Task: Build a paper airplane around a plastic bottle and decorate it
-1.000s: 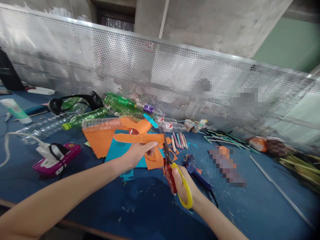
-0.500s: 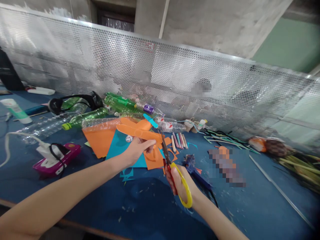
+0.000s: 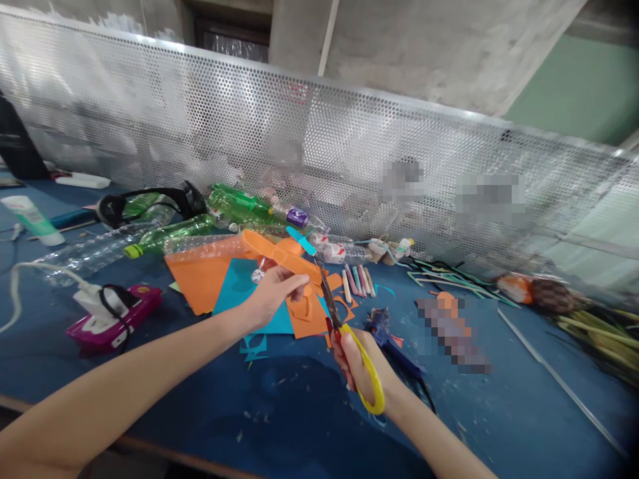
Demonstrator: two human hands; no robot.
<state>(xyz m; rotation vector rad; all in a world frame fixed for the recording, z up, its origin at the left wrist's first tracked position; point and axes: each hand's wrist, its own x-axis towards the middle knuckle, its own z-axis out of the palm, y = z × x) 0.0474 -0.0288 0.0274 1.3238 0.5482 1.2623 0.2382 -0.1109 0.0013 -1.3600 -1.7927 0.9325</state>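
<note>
My left hand (image 3: 279, 290) pinches the edge of an orange foam cutout (image 3: 287, 256) with long rounded arms. Its far right arm lies by the blades of the scissors (image 3: 365, 366), whose handles are yellow and red. My right hand (image 3: 355, 359) is wrapped round those handles. A small blue strip (image 3: 301, 240) shows just beyond the cutout. Under and behind my left hand lie a blue sheet (image 3: 234, 286), an orange sheet (image 3: 197, 279) and cut orange pieces (image 3: 309, 316).
A blue glue gun (image 3: 394, 346) lies right of my right hand, with coloured sticks (image 3: 358, 281) behind it. Green bottles (image 3: 174, 234) lie at the back left. A pink power strip (image 3: 117, 322) stands left. A perforated metal screen (image 3: 239, 113) runs behind.
The orange cutout has turned slightly in my left hand, its left end now higher and further right. The scissors have barely moved.
</note>
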